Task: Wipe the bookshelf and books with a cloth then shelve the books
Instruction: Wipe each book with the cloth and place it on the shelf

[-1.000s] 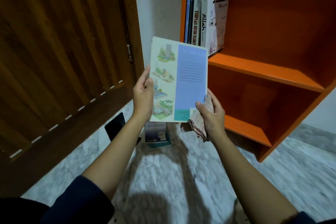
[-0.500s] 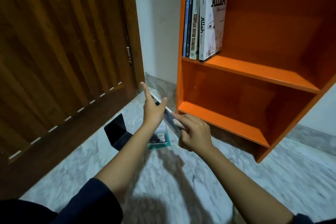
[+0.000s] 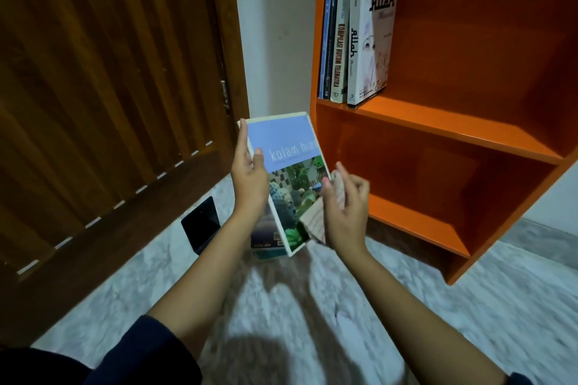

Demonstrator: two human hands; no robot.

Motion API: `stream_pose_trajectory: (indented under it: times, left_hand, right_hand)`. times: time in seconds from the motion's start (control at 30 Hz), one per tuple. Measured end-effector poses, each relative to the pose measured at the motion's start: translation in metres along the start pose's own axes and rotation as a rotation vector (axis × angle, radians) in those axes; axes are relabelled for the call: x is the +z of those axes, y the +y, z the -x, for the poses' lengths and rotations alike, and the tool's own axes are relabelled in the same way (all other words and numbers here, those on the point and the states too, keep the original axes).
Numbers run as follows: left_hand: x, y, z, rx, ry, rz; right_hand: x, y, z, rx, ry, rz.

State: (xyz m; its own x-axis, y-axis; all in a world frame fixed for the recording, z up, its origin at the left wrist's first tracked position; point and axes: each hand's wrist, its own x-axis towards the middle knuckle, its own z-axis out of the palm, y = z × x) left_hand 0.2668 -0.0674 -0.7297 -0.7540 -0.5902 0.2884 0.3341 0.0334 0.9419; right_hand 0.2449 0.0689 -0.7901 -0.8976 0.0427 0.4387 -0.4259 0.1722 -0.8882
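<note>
My left hand grips the left edge of a blue-covered book titled "kolam", front cover facing me, tilted in front of the orange bookshelf. My right hand holds a pale patterned cloth against the book's lower right corner. Several books stand upright at the left end of the upper shelf. More books lie on the marble floor under the held one, mostly hidden by it.
A brown wooden door stands open on the left, close to my left arm. A black bookend sits on the floor by the door. The lower shelf holds nothing. White wall shows between door and shelf.
The book was flipped over: its back cover faced me a second ago, it passed edge-on low near the floor, and now its front cover faces me with the cloth at its corner.
</note>
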Motion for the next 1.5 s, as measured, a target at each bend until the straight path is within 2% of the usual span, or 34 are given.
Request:
stream_pose_trajectory:
  times: [0.1,0.23,0.33,0.53,0.6,0.67,0.73,0.87,0.93,0.97,1.03,1.1,1.23,1.3,1.37,1.47,1.5]
  left_hand:
    - [0.002,-0.003,0.004,0.004,-0.032,0.056]
    - [0.013,-0.006,0.009,-0.012,-0.101,0.116]
    - [0.015,-0.004,0.006,-0.037,-0.156,0.132]
    - [0.012,0.004,-0.001,-0.065,-0.231,0.189]
    - [0.014,0.006,-0.001,-0.058,-0.235,0.208]
    - [0.016,0.007,0.001,-0.038,-0.220,0.224]
    - [0.018,0.005,0.001,-0.018,-0.201,0.240]
    - [0.025,0.003,0.002,0.008,-0.232,0.239]
    - [0.031,0.005,0.003,0.018,-0.255,0.224]
    - [0.035,0.005,0.003,0.021,-0.257,0.216]
    - [0.041,0.005,0.001,0.020,-0.243,0.194]
    - [0.046,0.009,-0.001,0.004,-0.203,0.174]
    - [0.041,0.027,-0.019,-0.045,-0.098,0.244]
    - [0.034,0.033,-0.029,-0.050,-0.076,0.294]
    - [0.028,0.035,-0.033,-0.052,-0.082,0.332]
    - [0.029,0.038,-0.028,-0.049,-0.077,0.334]
    - [0.031,0.038,-0.026,-0.043,-0.066,0.325]
  right_hand:
    - [0.009,-0.012,-0.022,0.051,0.061,-0.017]
    - [0.026,-0.030,-0.042,-0.001,-0.004,-0.019]
    - [0.031,-0.040,-0.051,-0.184,-0.049,0.015]
    - [0.028,-0.042,-0.079,-0.736,-0.348,0.219]
    - [0.026,-0.036,-0.088,-0.781,-0.335,0.255]
    - [0.023,-0.028,-0.090,-0.682,-0.237,0.223]
    - [0.019,-0.017,-0.086,-0.492,-0.097,0.147]
    - [0.016,0.006,-0.080,0.078,0.067,-0.132]
    - [0.017,0.005,-0.084,0.269,0.163,-0.200]
    - [0.018,0.002,-0.086,0.290,0.212,-0.190]
    - [0.021,-0.008,-0.087,0.208,0.231,-0.150]
    - [0.025,-0.021,-0.082,0.018,0.129,-0.083]
    - [0.022,-0.023,-0.068,-0.510,-0.136,0.145]
    - [0.015,-0.012,-0.066,-0.632,-0.200,0.181]
    - [0.011,-0.002,-0.062,-0.472,-0.153,0.125]
    - [0.014,-0.002,-0.053,0.023,-0.003,-0.107]
    - [0.016,-0.005,-0.051,0.125,0.046,-0.146]
